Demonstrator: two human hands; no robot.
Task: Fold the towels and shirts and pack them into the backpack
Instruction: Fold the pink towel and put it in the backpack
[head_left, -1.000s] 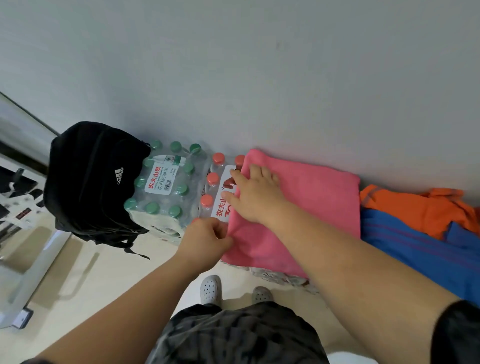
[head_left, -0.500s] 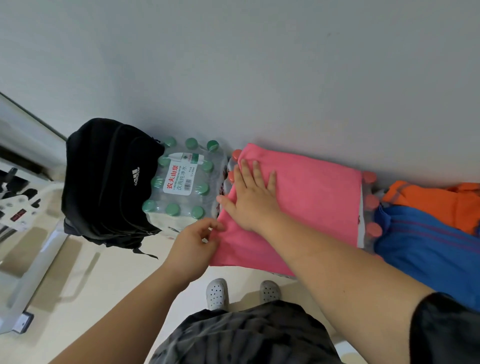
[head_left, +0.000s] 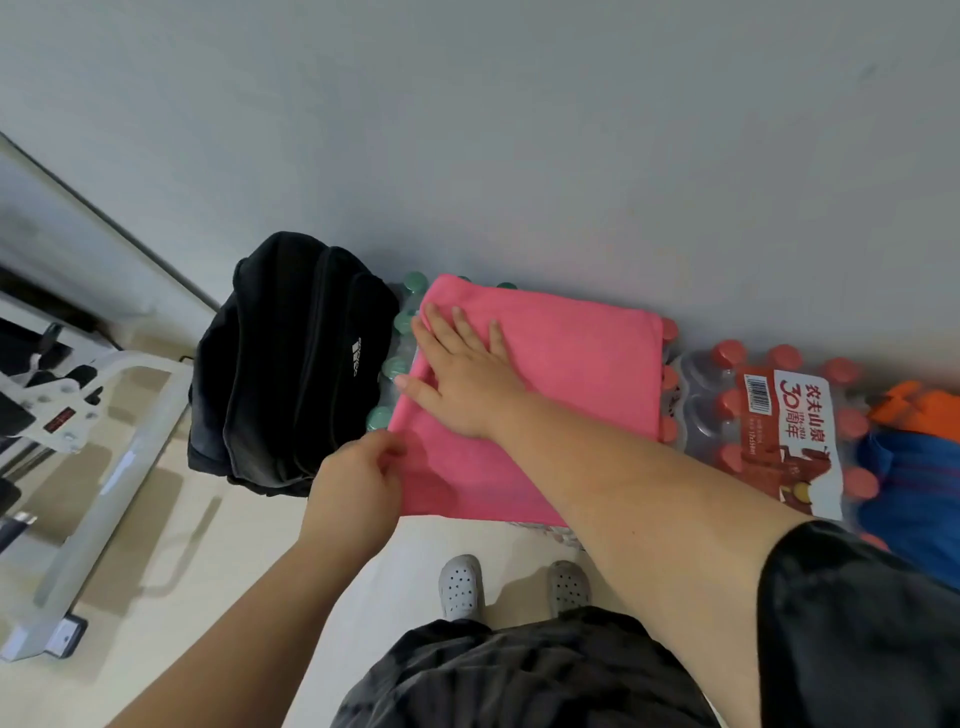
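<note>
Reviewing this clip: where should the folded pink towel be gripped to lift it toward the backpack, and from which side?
Probably by its near-left corner, from the person's side. The pink towel lies flat on bottle packs, its near edge overhanging, so fingers can slip under. The left hand already pinches there; the right hand presses flat on top.

Green-capped bottles (head_left: 410, 291) mostly hidden under towel (head_left: 561, 374), blue shirt (head_left: 914, 499) cut by right edge, backpack (head_left: 280, 374) opening unseen

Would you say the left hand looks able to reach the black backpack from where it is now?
Probably yes: the left hand pinches the pink towel's near corner right beside the backpack, with nothing between them.
</note>
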